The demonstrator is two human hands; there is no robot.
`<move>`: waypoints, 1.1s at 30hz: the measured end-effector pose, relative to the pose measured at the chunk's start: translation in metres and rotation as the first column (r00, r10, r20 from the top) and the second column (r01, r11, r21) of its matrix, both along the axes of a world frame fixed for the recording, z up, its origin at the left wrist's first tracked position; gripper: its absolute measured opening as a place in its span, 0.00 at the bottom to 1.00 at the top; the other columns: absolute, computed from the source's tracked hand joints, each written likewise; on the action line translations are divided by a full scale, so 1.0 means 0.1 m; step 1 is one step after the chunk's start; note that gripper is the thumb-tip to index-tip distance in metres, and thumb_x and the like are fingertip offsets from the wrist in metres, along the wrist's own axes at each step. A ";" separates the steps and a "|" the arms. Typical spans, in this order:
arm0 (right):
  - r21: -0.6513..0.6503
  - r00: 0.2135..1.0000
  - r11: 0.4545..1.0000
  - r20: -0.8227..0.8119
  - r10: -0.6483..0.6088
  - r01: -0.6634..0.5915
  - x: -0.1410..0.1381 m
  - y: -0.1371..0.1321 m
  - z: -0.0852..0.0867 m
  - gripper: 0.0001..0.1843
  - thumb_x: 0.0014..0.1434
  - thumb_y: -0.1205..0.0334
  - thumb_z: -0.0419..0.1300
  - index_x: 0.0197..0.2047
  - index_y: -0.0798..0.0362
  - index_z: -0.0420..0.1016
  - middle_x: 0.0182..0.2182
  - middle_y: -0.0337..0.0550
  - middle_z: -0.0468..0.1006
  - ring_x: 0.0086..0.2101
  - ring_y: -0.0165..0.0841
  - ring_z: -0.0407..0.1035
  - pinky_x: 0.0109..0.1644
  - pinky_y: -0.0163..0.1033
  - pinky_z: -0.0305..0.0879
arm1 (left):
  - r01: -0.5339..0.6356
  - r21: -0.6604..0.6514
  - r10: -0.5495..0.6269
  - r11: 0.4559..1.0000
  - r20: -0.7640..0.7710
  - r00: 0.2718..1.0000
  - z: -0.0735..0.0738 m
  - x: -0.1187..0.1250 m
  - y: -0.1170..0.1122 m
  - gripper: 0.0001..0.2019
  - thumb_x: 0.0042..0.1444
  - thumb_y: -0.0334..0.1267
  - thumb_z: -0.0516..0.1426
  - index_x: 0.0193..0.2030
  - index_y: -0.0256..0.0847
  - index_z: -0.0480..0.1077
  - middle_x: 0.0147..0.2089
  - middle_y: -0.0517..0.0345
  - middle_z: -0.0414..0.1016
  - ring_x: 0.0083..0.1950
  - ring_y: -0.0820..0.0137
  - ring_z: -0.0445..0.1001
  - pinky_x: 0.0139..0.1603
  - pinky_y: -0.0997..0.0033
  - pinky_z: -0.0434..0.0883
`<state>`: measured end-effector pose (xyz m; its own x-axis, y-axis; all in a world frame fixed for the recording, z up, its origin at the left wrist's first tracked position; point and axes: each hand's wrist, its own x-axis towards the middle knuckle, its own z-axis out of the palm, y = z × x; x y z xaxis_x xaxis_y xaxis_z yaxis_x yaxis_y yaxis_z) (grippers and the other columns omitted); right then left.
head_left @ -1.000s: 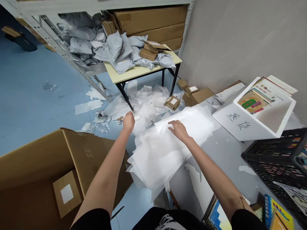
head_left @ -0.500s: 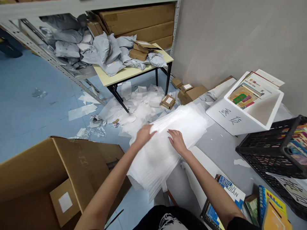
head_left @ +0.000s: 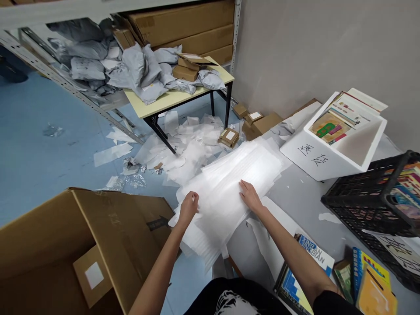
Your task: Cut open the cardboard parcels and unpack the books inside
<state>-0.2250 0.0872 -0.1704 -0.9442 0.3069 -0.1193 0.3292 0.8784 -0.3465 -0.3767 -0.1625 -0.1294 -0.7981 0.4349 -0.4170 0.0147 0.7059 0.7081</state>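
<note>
A thick, fanned stack of thin white foam sheets (head_left: 226,214) lies on the grey table in front of me, its near-left part hanging past the edge. At the stack's left side, my left hand (head_left: 189,207) is closed, fingers curled in a pinch on the edge of a top foam sheet. A sheet corner sticks out to the left below that wrist. My right hand (head_left: 250,197) rests palm down on the right part of the stack, with its fingers stretched out.
An open cardboard box (head_left: 131,232) stands at left. On the right are a white foam box (head_left: 323,159) with books, a black crate (head_left: 357,201) and several loose books (head_left: 308,267). Behind, grey mailer bags (head_left: 151,87) cover a small table (head_left: 157,106); scraps litter the floor.
My left hand has moved left and towards me from the middle of the stack, closing and drawing a sheet's edge along. My right hand has shifted slightly right, staying on the sheets.
</note>
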 end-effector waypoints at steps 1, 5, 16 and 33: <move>0.005 1.000 1.000 0.009 0.005 -0.005 -0.01 0.00 -0.01 0.26 0.62 0.68 0.48 0.63 0.59 0.61 0.63 0.58 0.63 0.62 0.43 0.57 0.65 0.52 0.53 | 0.000 -0.009 0.000 1.000 -0.028 1.000 0.00 0.02 -0.02 0.08 0.59 0.44 0.46 0.36 0.44 0.61 0.27 0.63 0.71 0.22 0.72 0.72 0.29 0.70 0.70; 0.020 1.000 1.000 0.020 0.002 -0.002 -0.05 0.03 -0.05 0.27 0.61 0.68 0.50 0.64 0.60 0.61 0.63 0.59 0.61 0.62 0.44 0.55 0.65 0.53 0.53 | 0.030 0.006 -0.029 1.000 -0.105 0.994 0.06 0.04 -0.06 0.15 0.62 0.48 0.42 0.43 0.44 0.64 0.37 0.57 0.76 0.35 0.69 0.76 0.33 0.71 0.69; -0.014 1.000 1.000 0.013 0.006 -0.006 -0.05 0.01 0.01 0.25 0.60 0.70 0.50 0.61 0.58 0.65 0.62 0.57 0.64 0.61 0.43 0.58 0.63 0.53 0.58 | 0.439 -0.388 -0.534 0.810 -0.179 0.826 0.10 0.61 -0.06 0.13 0.59 0.47 0.54 0.47 0.45 0.70 0.43 0.53 0.78 0.49 0.61 0.72 0.46 0.65 0.65; -0.135 0.920 0.914 -0.037 -0.391 0.383 0.20 -0.15 -0.08 0.29 0.63 0.56 0.51 0.64 0.58 0.60 0.67 0.60 0.50 0.66 0.49 0.45 0.64 0.59 0.53 | 0.225 -0.412 -0.355 0.883 -0.273 0.894 0.09 0.33 0.12 0.09 0.61 0.36 0.45 0.33 0.43 0.64 0.39 0.50 0.71 0.43 0.61 0.73 0.38 0.65 0.67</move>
<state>-0.2047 0.0723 -0.1787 -0.7615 0.6361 -0.1243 0.6087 0.6360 -0.4743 -0.3436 -0.1508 -0.1200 -0.7773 0.5396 -0.3235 0.4463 0.8354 0.3210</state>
